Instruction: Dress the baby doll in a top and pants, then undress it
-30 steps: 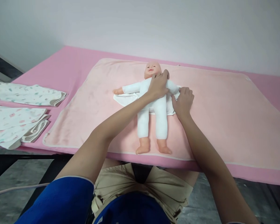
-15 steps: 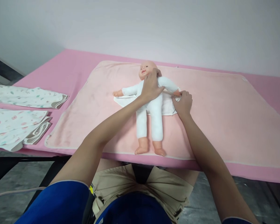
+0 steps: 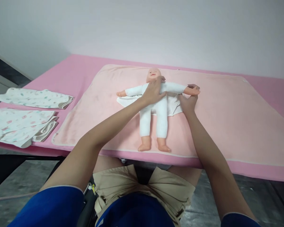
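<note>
Doll [image 3: 162, 115], one: face-up beneath the left hand [image 3: 153, 91], one arm reaching to the right hand [image 3: 188, 102]. Left hand: laid over the chest, thumb spread; grip cannot be told. Right hand: fingers curled behind the doll's hand; whether closed on it cannot be told. White cloth [image 3: 175, 104], one: under the doll, between and below both hands, mostly hidden by doll and left hand. Patterned cloths [image 3: 35, 98], two, folded: well left of the left hand, clear of both hands; the nearer cut off by the frame. Pink blanket [image 3: 232, 119], one: beneath everything handled, reaching far right of the right hand.
</note>
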`<state>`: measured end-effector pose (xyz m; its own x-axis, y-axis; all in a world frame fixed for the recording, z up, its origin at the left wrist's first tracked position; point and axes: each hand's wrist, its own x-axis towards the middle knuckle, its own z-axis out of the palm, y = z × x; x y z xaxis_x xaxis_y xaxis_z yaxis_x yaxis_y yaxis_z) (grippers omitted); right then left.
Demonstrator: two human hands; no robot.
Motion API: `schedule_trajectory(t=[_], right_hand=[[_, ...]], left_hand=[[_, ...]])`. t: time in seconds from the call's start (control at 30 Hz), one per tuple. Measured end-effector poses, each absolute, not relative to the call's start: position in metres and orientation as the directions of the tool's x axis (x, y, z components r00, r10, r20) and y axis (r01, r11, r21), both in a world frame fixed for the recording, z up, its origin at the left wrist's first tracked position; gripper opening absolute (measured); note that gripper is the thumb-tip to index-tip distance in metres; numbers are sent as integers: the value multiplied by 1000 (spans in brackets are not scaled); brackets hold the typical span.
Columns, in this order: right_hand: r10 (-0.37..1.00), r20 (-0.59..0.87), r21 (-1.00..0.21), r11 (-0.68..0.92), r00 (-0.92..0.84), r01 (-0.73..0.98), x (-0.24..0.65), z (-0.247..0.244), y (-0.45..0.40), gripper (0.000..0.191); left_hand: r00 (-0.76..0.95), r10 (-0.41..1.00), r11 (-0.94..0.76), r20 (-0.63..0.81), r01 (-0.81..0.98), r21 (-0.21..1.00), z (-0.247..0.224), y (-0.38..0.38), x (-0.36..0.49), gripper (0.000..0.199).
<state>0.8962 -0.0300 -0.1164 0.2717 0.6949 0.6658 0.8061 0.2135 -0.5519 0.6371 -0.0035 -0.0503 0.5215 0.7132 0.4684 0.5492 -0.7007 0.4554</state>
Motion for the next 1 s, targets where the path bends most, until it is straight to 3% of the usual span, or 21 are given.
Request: schedule_trajectory(t=[0.07,0.17,0.3,0.4,0.5,0.57,0.63,0.77,0.9,1.0], right_hand=[[712,649,-625,299,268,721,901,-115,-30,65],[806,547,-746,348,226,567,906,-115,-31,53],[884,449,-839,366,131,404,926,-95,-39,59],[941,336,-837,286,27,466,952,-66,-49,59],[972,235,-801,181,22,571,964,-46,-54,55],[963,262,-690,136,69,711,953,-43,-53,54],[934,349,-478,111,72,872,931,-48,-51,48],[873,476,-41,149,-111,988,900,-55,-50,36],[832,510,135,175,-219,975,932,-32,-65,37],[839,516,209,76,-176,975,989,-7,-83,52]], left_hand=[[546,706,-708,451,546,448,-53,-14,625,61],[486,745,-664,458,613,429,-61,-20,592,67],[350,860,-483,371,792,374,-72,-12,534,61],[277,928,-351,250,875,334,-75,-1,497,55],[264,939,-326,219,889,323,-75,9,482,54],[284,933,-344,223,887,308,-75,14,483,53],[307,919,-371,246,884,283,-73,17,488,51],[323,900,-399,294,882,252,-61,18,499,47],[380,875,-452,299,863,226,-36,15,515,50],[449,832,-526,326,824,208,-18,10,551,51]])
